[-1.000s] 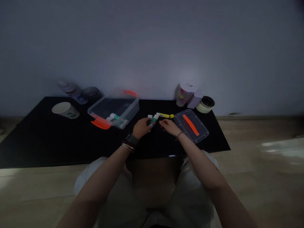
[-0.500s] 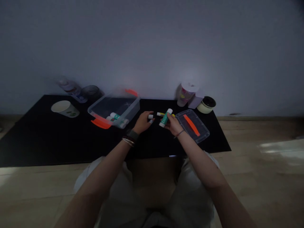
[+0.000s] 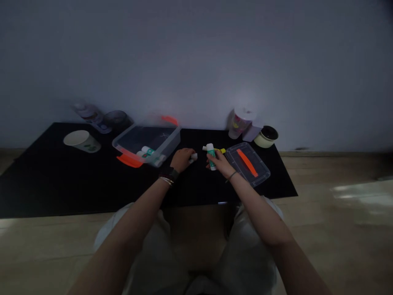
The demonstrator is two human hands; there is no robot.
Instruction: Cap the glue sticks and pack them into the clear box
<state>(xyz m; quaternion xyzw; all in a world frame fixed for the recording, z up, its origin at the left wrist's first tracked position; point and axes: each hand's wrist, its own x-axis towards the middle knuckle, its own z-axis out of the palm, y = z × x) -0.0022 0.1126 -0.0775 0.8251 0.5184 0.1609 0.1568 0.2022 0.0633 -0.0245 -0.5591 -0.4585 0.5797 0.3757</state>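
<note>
My right hand [image 3: 219, 161] is closed around a green glue stick with white ends [image 3: 211, 157], held nearly upright above the black table. Just behind it lies a yellow-and-white stick [image 3: 220, 150], partly covered by that hand. To the left, my left hand [image 3: 182, 159] has its fingers curled round a white-ended stick [image 3: 193, 157] that looks like another glue stick, mostly hidden by the fingers. Several green-and-white glue sticks [image 3: 149, 150] rest in the front of a clear plastic box [image 3: 172, 142] with orange latches, left of my left hand.
The box's clear lid with an orange handle [image 3: 247, 162] lies flat beside my right forearm. Behind it stand a patterned cup [image 3: 238, 125] and a cream pot [image 3: 264, 139]. At the left are a tilted paper cup [image 3: 84, 141], a bottle [image 3: 92, 116] and a dark round container [image 3: 116, 119].
The glue stick in my right hand has turned from slanted to nearly upright. My left hand has drawn slightly left and down, its fingers closing further over the white-ended stick.
</note>
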